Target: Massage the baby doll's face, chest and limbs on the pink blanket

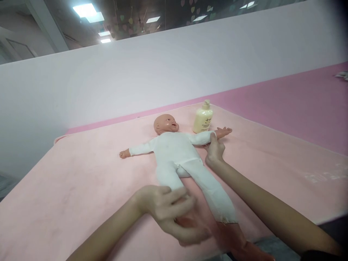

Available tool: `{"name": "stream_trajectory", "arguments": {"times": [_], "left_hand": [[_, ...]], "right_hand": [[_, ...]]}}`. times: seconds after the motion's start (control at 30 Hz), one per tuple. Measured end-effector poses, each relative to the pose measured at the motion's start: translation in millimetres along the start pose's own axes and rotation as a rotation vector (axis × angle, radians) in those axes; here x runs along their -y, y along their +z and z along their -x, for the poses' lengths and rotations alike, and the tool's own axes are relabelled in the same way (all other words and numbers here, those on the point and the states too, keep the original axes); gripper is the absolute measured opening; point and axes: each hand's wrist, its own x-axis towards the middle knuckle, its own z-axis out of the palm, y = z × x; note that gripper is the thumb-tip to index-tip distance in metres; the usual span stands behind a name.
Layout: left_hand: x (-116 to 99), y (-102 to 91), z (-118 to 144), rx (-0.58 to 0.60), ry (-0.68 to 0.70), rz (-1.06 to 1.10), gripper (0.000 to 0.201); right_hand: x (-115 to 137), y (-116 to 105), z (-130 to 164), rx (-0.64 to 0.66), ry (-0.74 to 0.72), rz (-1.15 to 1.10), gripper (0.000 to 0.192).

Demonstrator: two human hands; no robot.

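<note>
A baby doll (176, 148) in a white cloth body lies on its back on a pink towel (89, 181), its head turned to the right and its arms spread. My right hand (215, 149) holds the doll's arm on the right near the wrist, thumb on the white sleeve and fingers partly hidden behind it. Over the doll's lower leg on the left hovers my left hand (174, 214), blurred, its fingers bent and apart with nothing visible in them. That hand hides much of the leg; whether it touches is unclear.
Behind the doll's arm on the right stands a pale yellow pump bottle (203, 117), upright on the towel. A pink surface (293, 105) shows past the towel's edge. A white low wall (163, 72) runs along the back, with glass above it.
</note>
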Motion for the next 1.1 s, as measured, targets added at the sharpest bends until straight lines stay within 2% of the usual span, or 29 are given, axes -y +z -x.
{"name": "stream_trajectory", "arguments": {"times": [0.1, 0.17, 0.23, 0.3, 0.4, 0.47, 0.53, 0.63, 0.73, 0.8, 0.93, 1.03, 1.1], "left_hand": [[14.5, -22.1, 4.0, -0.133, -0.237, -0.057, 0.043], [22.3, -31.5, 1.0, -0.191, -0.283, -0.073, 0.041], [27.4, -32.5, -2.7, -0.233, -0.327, -0.09, 0.046], [30.7, -26.6, -3.9, -0.213, -0.438, -0.041, 0.055], [34.1, -13.3, 1.9, -0.085, -0.655, 0.136, 0.057], [36.2, -5.2, 9.5, -0.016, -0.769, 0.257, 0.056], [38.1, 1.1, 17.1, -0.004, -0.854, 0.368, 0.058], [40.0, 5.9, 22.1, -0.093, -0.935, 0.495, 0.054], [39.6, 1.9, 15.7, -0.192, -0.968, 0.543, 0.043], [38.2, -6.6, 6.5, -0.198, -0.957, 0.559, 0.037], [29.7, -30.8, -16.5, -0.078, -0.894, 0.583, 0.03], [13.8, -42.4, -33.1, 0.041, -0.758, 0.592, 0.033], [-2.8, -41.0, -41.3, 0.154, -0.636, 0.59, 0.031]], "right_hand": [[12.0, 4.3, 8.2, 0.004, 0.066, -0.02, 0.056], [19.3, 6.8, 14.3, 0.122, 0.024, 0.055, 0.052], [24.7, 7.7, 18.9, 0.319, -0.127, 0.215, 0.05], [28.2, 7.4, 21.3, 0.494, -0.308, 0.388, 0.049], [30.6, 5.8, 21.6, 0.592, -0.434, 0.525, 0.048], [31.0, 5.0, 20.9, 0.584, -0.421, 0.527, 0.046], [30.7, 4.5, 20.4, 0.575, -0.412, 0.529, 0.046], [29.6, 4.4, 20.5, 0.568, -0.414, 0.523, 0.047], [27.7, 5.0, 22.2, 0.544, -0.391, 0.481, 0.047], [25.6, 6.1, 23.7, 0.498, -0.307, 0.406, 0.048], [18.4, 9.2, 22.7, 0.304, -0.078, 0.147, 0.049], [10.5, 9.2, 16.5, 0.107, 0.037, 0.029, 0.051], [4.3, 7.2, 11.3, 0.039, 0.061, -0.008, 0.055]]}}
